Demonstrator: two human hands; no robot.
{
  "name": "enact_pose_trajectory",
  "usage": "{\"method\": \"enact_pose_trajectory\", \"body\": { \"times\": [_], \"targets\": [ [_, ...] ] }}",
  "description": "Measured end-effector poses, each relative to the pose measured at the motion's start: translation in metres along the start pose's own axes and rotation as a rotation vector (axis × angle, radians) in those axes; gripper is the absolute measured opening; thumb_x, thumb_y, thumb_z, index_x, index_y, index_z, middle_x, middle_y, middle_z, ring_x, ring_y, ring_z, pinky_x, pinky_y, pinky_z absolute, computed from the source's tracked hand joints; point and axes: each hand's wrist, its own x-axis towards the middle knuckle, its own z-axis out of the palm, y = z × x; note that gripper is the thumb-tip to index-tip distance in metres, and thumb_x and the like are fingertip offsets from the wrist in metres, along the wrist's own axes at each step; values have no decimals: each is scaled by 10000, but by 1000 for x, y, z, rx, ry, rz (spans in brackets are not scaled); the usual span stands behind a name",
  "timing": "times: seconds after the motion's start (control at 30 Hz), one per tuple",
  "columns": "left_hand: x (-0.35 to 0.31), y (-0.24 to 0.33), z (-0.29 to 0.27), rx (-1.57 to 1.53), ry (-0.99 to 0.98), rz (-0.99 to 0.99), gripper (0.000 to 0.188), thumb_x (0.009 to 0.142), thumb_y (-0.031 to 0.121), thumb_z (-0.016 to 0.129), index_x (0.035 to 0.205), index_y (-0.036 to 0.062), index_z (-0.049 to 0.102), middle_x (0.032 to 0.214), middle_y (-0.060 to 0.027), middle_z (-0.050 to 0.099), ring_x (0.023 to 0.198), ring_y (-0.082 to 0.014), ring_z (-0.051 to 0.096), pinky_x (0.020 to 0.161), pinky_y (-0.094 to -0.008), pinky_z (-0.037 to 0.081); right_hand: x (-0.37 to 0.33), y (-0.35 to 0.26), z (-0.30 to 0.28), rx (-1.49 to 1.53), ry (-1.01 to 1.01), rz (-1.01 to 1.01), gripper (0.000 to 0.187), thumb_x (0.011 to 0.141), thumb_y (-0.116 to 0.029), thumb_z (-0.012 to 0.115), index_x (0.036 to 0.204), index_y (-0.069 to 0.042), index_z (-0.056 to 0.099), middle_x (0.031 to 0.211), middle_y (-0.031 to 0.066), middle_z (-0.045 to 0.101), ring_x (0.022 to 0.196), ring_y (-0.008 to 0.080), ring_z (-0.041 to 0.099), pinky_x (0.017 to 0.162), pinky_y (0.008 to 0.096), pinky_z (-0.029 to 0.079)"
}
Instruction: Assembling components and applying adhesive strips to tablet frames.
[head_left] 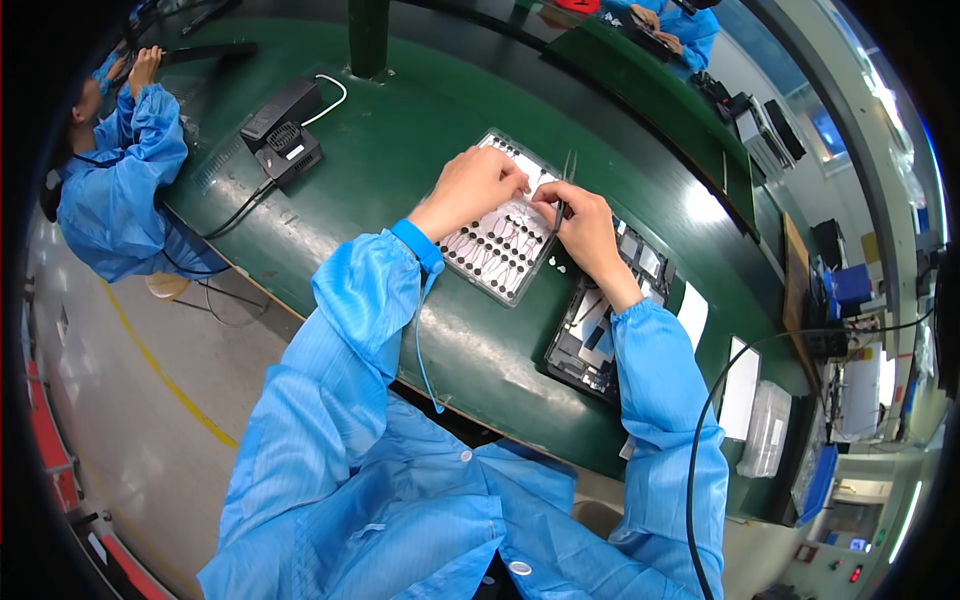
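Tray (511, 297): left edge partly hidden by the left hand (472, 187), right edge partly by the right hand (585, 225). Anything pinched at the fingertips too small to tell. Tweezers (569, 165) partly covered by the right hand's fingers. White bits (560, 268) beside the tray: too small to identify. Opened device (580, 340) and white sheet (692, 315) run partly behind the right sleeve (665, 390). Far co-worker (694, 38) cut off by the top edge; black cable (697, 450) and blue coat (430, 490) by the lower.
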Motion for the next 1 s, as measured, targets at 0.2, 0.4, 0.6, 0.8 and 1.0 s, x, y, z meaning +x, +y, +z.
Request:
{"method": "enact_pose_trajectory", "body": {
  "times": [0.2, 0.4, 0.6, 0.8, 1.0],
  "targets": [
    [9, -10, 0, -137, 32, 47, 261, 891, 274, 647, 877, 60, 797, 782, -85, 755, 729, -231, 715, 686, -359, 540, -2, -4, 1, -26, 48, 35, 175, 834, -174, 788, 986, -112, 728, 846, 89, 729, 705, 269, 700, 608, 356, 534],
    [5, 12, 9, -464, -186, 39, 282, 960, 267, 641, 1014, 28, 779, 870, -86, 767, 732, -109, 666, 639, -256, 502, -9, -8, -18, -83, 326, -124, 159, 868, -128, 768, 1007, -73, 715, 807, 61, 713, 624, 142, 638, 575, 279, 495],
    [-9, 73, 53, -342, -1, 273, 184, 905, 188, 728, 993, 28, 754, 870, -69, 760, 657, -102, 631, 605, -272, 500, -44, 5, -83, 382, 189, 207, 130, 937, -154, 696, 1000, -41, 704, 761, 12, 695, 610, 50, 562, 539, 222, 418],
    [-8, 147, 92, -17, 82, 666, 99, 842, 140, 771, 931, 99, 753, 811, -42, 714, 586, -170, 592, 553, -281, 478, -97, 5, -162, 606, 75, 535, 173, 980, -247, 659, 1019, -80, 684, 712, -28, 598, 583, 24, 459, 517, 187, 331],
    [-12, 157, 116, 89, 27, 805, 75, 856, 106, 740, 925, 76, 734, 815, -66, 708, 644, -191, 646, 584, -302, 503, -126, 13, -179, 598, 54, 557, 206, 963, -253, 673, 1009, -54, 696, 709, -5, 658, 559, 28, 481, 502, 197, 354]
  ]
}}
